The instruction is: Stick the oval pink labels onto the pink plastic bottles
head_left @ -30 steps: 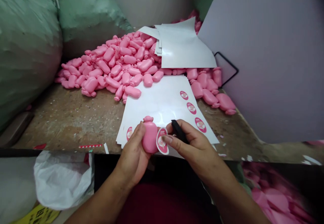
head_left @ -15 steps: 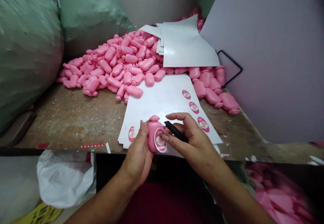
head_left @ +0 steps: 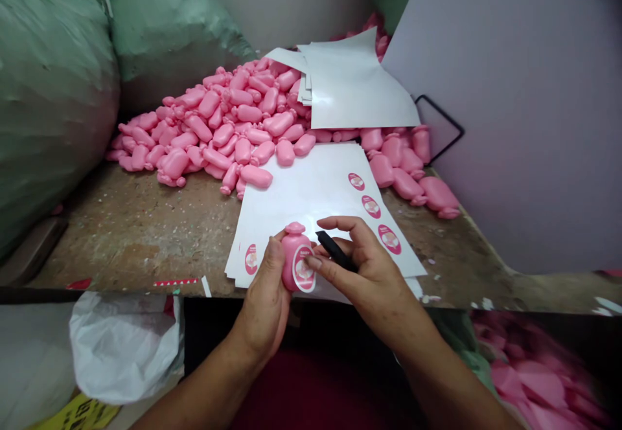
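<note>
My left hand (head_left: 262, 300) is closed round a small pink plastic bottle (head_left: 290, 248), held upright over the near edge of the table. An oval pink-and-white label sticker (head_left: 304, 277) lies on the bottle's front. My right hand (head_left: 376, 271) grips a slim black tool (head_left: 335, 250) with a slanted tip; its exact kind cannot be made out. The right thumb presses on the label while the index finger arches above the tool. Beneath both hands lies a stack of white label sheets (head_left: 301, 203), with a few oval stickers left along its sides.
A large heap of pink bottles (head_left: 204, 125) covers the back of the worktable (head_left: 121, 223). White sheets (head_left: 359, 87) rest on the heap. Green sacks (head_left: 53, 93) stand at left, a pale panel (head_left: 510, 125) at right. A white plastic bag (head_left: 124, 352) hangs below the edge.
The bottle and both hands keep nearly the same pose. The bottle has turned or shifted very slightly left, with the right thumb still on the label. The whole view has drifted a little.
</note>
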Demonstrator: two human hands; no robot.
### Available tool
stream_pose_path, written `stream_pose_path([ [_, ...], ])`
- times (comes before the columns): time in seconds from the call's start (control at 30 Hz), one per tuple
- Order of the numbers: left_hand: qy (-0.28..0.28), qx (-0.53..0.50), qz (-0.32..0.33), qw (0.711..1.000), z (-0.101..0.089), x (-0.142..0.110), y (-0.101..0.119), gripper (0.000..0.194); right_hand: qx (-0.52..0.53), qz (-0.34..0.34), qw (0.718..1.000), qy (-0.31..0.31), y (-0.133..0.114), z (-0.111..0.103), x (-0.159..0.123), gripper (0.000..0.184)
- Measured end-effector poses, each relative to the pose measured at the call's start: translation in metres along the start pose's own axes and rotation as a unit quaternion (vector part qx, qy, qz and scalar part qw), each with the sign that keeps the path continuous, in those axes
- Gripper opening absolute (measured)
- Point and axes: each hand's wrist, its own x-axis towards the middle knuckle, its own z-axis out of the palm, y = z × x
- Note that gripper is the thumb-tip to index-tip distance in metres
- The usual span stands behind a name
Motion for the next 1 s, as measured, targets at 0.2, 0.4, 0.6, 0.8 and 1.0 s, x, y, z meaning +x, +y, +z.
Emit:
stream_pose_path([
  [0.2, 0.001, 0.006, 0.008, 1.0, -0.0001, 0.0011, -0.0006, 0.043, -0.002, -0.003, 1.0, 0.003, 0.0003, 0.0003, 0.0002, 0.043],
  [0.4, -0.017, 0.007, -0.003, 1.0, -0.0007, 0.0007, -0.0003, 0.044, -0.003, 0.002, 1.0, 0.01, 0.0005, -0.0004, 0.001, 0.044],
  [0.6, -0.017, 0.015, -0.005, 1.0, -0.0006, 0.0009, -0.0007, 0.048, -0.009, -0.002, 1.0, 0.012, 0.0005, -0.0004, 0.001, 0.043],
  [0.8, -0.025, 0.014, -0.006, 1.0, -0.002, 0.0006, -0.0022, 0.046, -0.009, -0.006, 1.0, 0.008, 0.0029, -0.0006, 0.0014, 0.042],
  [1.0, -0.024, 0.018, -0.005, 1.0, -0.0032, 0.0001, -0.002, 0.045, -0.02, -0.004, 1.0, 0.01, 0.0034, -0.0007, 0.0006, 0.041],
])
